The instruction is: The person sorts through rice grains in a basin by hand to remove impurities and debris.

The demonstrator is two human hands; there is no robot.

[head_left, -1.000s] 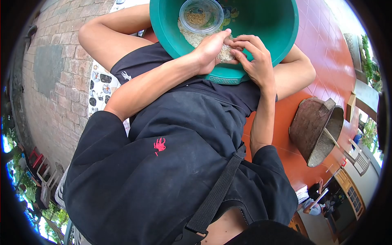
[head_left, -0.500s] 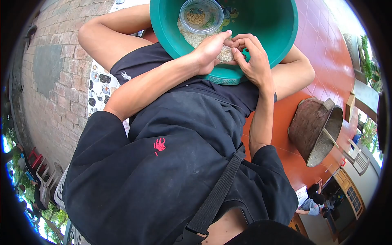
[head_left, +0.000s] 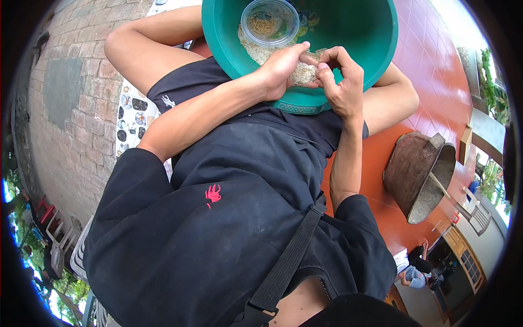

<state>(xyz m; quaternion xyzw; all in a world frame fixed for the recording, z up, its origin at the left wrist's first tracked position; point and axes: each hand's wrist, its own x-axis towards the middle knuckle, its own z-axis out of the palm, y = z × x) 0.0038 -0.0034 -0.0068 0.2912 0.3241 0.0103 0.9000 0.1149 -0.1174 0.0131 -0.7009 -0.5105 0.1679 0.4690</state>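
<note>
A green plastic basin [head_left: 359, 38] rests on my lap, with pale rice grains [head_left: 256, 52] lying along its near left side. My left hand [head_left: 280, 66] is cupped palm up over the basin's near edge and holds a small heap of rice [head_left: 303, 73]. Above that heap, my right hand [head_left: 346, 82] is closed in a pinch, thumb against forefinger; anything between the tips is too small to make out. A clear round plastic tub [head_left: 282, 40] sits in the basin on the rice, holding a few golden-brown unhusked grains [head_left: 261, 24].
On the red tiled floor [head_left: 370, 191] to the right stands a worn brown vessel [head_left: 406, 169] with a stick in it. Brick paving [head_left: 81, 136] lies to the left. A person [head_left: 417, 272] is in the background at lower right, near a wooden door [head_left: 463, 253].
My right hand has drawn back slightly to the right, its forefinger more bent, and more of the rice in my left palm shows. The left hand stays almost still.
</note>
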